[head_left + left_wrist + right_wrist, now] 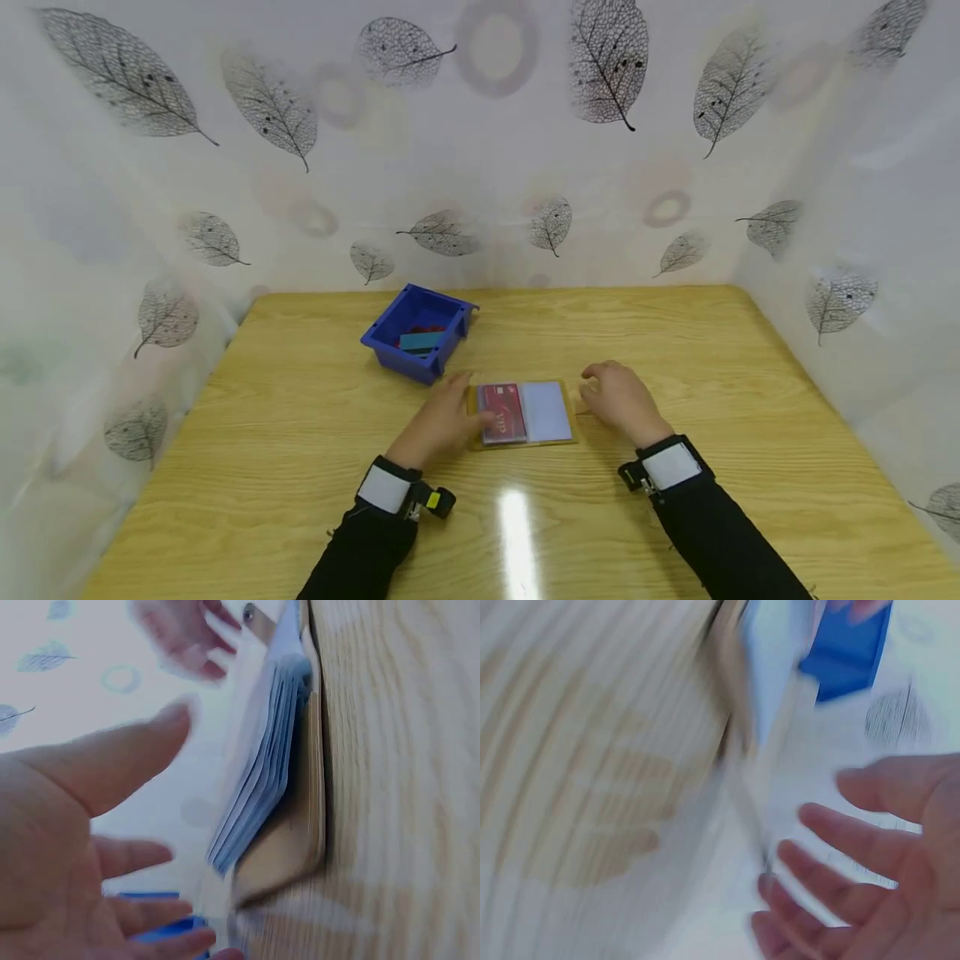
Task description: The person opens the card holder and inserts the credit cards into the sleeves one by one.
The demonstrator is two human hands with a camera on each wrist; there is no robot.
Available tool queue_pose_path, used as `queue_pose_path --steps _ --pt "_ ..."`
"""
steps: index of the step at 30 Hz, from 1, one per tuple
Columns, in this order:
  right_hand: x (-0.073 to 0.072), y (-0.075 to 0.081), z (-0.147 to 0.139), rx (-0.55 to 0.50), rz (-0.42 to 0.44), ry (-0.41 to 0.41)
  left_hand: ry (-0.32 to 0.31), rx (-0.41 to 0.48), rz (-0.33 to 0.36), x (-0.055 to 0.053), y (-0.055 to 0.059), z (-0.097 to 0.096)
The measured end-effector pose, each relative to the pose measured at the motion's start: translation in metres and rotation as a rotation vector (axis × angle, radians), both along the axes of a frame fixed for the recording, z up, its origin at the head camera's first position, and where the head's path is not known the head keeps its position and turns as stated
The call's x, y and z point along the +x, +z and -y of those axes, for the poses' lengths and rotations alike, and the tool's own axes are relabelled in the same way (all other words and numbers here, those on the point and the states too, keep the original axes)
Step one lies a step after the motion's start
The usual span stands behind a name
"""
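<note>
A tan card wallet [551,444] lies spread open on the wooden table, with a red card [504,414] in its left sleeve and a whitish sleeve [546,411] on its right. In the left wrist view its stacked sleeves [262,776] fan up from the cover. My left hand [444,419] is at the wallet's left edge, its thumb over the red card in the head view and its fingers apart. Just off the right edge hovers my right hand [618,402], fingers loosely bent, close to the wallet's strap [746,802].
Behind the wallet and to its left stands a blue bin [402,364] holding a teal card [422,341] and something red. A leaf-patterned sheet [495,150] encloses the table [720,350] at the back and sides.
</note>
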State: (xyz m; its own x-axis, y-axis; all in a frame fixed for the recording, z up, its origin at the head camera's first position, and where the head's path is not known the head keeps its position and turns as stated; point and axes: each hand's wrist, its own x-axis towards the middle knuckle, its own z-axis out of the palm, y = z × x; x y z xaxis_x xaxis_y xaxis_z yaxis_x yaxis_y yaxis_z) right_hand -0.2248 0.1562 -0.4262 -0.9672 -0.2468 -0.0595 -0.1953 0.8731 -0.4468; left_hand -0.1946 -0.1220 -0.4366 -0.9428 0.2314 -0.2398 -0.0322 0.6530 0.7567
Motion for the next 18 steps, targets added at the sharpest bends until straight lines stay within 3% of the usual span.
queue_pose_path --steps 2,5,7,9,15,16,18 --pt "0.003 -0.003 -0.011 0.013 0.038 -0.002 0.076 0.169 0.07 0.005 -0.001 0.009" --pt "0.008 -0.008 -0.019 -0.012 0.075 0.017 0.159 0.45 0.236 0.011 -0.001 0.013" --pt "0.009 -0.01 -0.02 -0.028 0.067 0.032 0.198 0.563 0.328 0.014 0.0 0.012" --pt "0.008 -0.009 -0.019 -0.041 0.046 0.042 0.246 0.627 0.37 0.015 0.002 0.009" --pt "0.007 -0.009 -0.013 -0.161 0.085 0.057 0.417 0.771 0.319 0.016 0.01 -0.002" --pt "0.007 -0.01 -0.012 -0.184 0.103 0.052 0.418 0.794 0.289 0.016 0.011 -0.006" --pt "0.008 -0.011 -0.01 -0.217 0.125 0.049 0.359 0.795 0.226 0.014 0.012 -0.017"
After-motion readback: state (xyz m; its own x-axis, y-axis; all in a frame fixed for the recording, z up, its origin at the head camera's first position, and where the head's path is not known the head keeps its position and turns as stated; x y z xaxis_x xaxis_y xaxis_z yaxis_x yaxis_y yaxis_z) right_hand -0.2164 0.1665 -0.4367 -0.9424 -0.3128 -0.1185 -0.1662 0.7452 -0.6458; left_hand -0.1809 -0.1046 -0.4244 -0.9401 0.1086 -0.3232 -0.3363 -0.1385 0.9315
